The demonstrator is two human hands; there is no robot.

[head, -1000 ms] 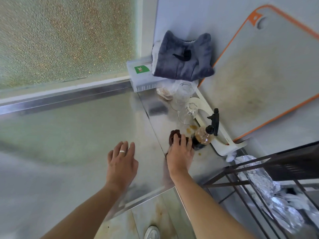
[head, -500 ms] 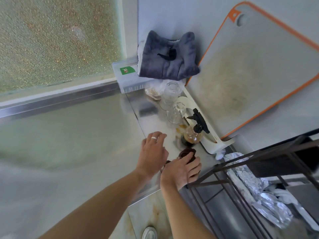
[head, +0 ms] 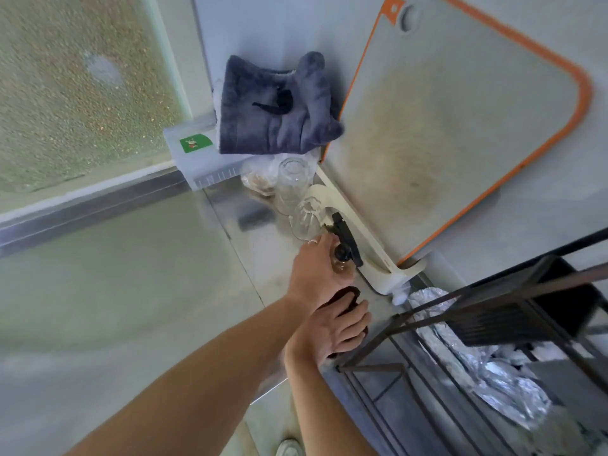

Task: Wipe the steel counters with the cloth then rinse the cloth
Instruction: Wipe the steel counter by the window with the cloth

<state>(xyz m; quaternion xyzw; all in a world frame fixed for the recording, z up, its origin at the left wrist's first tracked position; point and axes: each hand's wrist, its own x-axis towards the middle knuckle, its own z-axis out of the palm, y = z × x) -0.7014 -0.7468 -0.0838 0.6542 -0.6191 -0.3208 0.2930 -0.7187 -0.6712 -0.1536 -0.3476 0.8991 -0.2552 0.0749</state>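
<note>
The dark brown cloth [head: 345, 299] lay on the steel bench [head: 184, 274], near its right end and just beside the black wire rack [head: 493, 311]. Your right hand [head: 332, 330] pressed on the cloth from above, with the fingers spread and bent a little over it, so most of the cloth was hidden. Your left hand [head: 312, 274] reached across above the right one and its fingers were curled around the small amber spray bottle [head: 343, 258] with the black trigger head, just behind the cloth. I could not tell if the bottle stood on the bench or was lifted. Behind the bottle, two clear glasses [head: 296, 192] stood close together, touching a white holder [head: 371, 251]. A large cutting board [head: 460, 126] with an orange edge stood tilted in this holder and leaned on the wall. In the corner, a grey towel [head: 279, 106] hung over a clear plastic box [head: 204, 159] with a green label. Crumpled foil [head: 477, 366] lay under the rack.
</note>
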